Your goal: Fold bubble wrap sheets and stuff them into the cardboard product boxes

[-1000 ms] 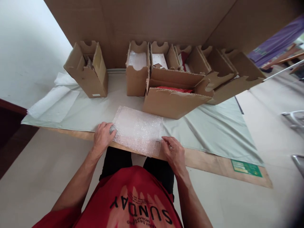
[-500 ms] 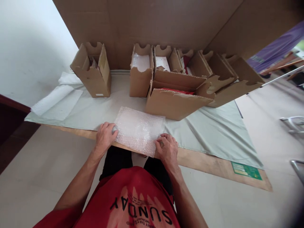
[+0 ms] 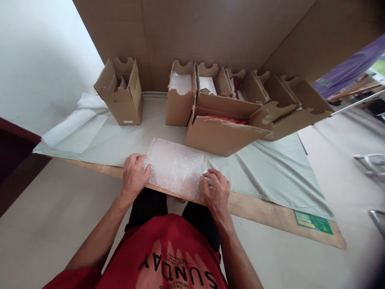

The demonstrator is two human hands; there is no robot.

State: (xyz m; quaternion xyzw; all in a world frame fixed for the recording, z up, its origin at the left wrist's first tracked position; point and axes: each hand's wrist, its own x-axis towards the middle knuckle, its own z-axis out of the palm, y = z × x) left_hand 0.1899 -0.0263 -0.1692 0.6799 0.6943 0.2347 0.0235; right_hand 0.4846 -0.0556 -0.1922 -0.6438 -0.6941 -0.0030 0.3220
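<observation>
A flat piece of clear bubble wrap (image 3: 177, 166) lies at the table's front edge, its near side close to the wooden rim. My left hand (image 3: 134, 173) is at its left edge, thumb and fingers apart. Beside the right edge is my right hand (image 3: 217, 190), fingers loosely bent and spread from the thumb, fingertips at the wrap. Neither hand visibly grips it. Just behind the wrap stands a low cardboard box (image 3: 225, 138) with something red inside.
Behind are several upright cardboard bins, one with stacked bubble wrap (image 3: 180, 83). A separate cardboard bin (image 3: 124, 106) stands left, near white wrapping sheets (image 3: 70, 126). A pale green cloth (image 3: 270, 172) covers the table (image 3: 255, 208). A tall cardboard panel (image 3: 192, 32) closes the back.
The fingers of both hands have loosened from the wrap's side edges. The right hand has shifted slightly right. The wrap lies in nearly the same place; the view has tilted a little.
</observation>
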